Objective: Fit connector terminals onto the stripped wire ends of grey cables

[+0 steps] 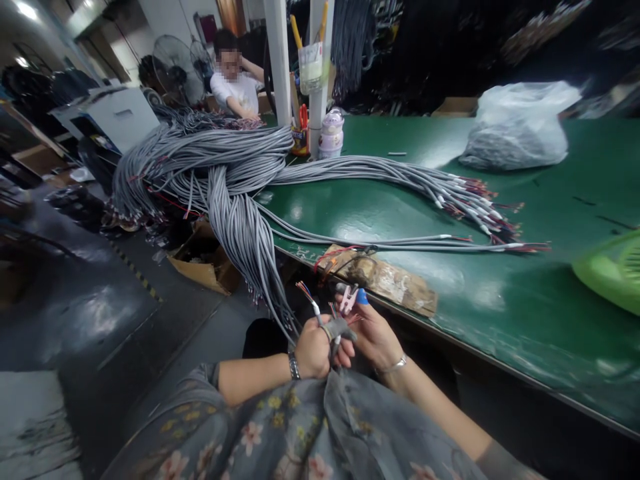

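At the front edge of the bench, my left hand (313,350) is closed around grey cable ends. One grey cable (317,311) sticks up from it with a white band and thin coloured wires at its tip. A grey cover wraps my left thumb. Close beside it, my right hand (376,339) pinches a small pink clip-like tool (347,301), with a blue wrap on one fingertip. Thin reddish wires (354,319) show between the two hands; which cable they belong to is hidden. A thick bundle of grey cables (245,233) hangs over the bench edge to the left.
More grey cables (370,165) lie across the green bench (500,293), bare wires to the right. A worn wooden block (395,283) sits at the edge. A plastic bag (517,130), green basket (613,270) and lilac bottle (331,135) stand about. A co-worker (237,83) sits behind.
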`<state>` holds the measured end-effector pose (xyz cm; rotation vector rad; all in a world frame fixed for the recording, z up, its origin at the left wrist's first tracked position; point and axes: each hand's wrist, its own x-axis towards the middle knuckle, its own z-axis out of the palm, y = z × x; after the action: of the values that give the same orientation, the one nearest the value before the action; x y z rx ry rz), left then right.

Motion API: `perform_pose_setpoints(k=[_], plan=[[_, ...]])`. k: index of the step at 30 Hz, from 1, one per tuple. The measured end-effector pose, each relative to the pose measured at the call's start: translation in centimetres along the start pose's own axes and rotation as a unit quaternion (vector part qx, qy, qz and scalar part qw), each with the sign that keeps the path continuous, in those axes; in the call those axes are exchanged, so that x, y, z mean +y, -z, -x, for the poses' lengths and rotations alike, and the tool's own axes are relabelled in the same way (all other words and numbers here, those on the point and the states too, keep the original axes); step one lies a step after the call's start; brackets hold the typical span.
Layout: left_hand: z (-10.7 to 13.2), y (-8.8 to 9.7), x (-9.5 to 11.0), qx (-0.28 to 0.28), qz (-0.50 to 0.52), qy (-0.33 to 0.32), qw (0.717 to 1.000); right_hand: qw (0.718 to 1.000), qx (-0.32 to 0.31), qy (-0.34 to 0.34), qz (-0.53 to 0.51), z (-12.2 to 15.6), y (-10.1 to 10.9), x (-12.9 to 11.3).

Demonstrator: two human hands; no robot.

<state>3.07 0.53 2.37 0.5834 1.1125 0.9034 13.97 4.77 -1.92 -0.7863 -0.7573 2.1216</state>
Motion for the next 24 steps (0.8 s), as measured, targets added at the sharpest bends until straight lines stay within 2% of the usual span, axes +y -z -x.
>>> perform_pose_setpoints(k=[3, 9, 12, 15, 17, 20, 24], plan=[[-0.1, 0.1, -0.2, -0.004, -0.007, 0.008, 1.000, 1.000, -0.011, 0.022, 0.019, 0.0, 0.0, 0.1], [0.3, 0.9, -0.4, -0.009, -0.001, 0.011, 1.000, 0.993, 0.066, 0.073, -0.065, 0.5, -0.4, -0.2], [0.5, 1.6, -0.6, -0.018, -0.018, 0.010, 1.000, 0.994, 0.060, 0.047, -0.073, 1.2, -0.3, -0.7], [0.7, 2.2, -0.7, -0.028, -0.055, -0.009, 0.998, 1.000, 0.022, -0.004, -0.003, 2.1, -0.1, -1.2], [0.8, 2.4, -0.7, -0.037, -0.093, -0.026, 0.995, 0.997, 0.018, -0.010, 0.071, 2.7, -0.2, -1.5], [0.9, 2.4, -0.7, -0.063, -0.153, -0.035, 0.986, 0.981, 0.030, 0.031, 0.188, 3.3, -0.8, -1.8], [0.5, 2.6, -1.0, -0.149, -0.216, 0.018, 0.965, 0.943, 0.010, 0.073, 0.323, 4.1, -1.7, -2.4]])
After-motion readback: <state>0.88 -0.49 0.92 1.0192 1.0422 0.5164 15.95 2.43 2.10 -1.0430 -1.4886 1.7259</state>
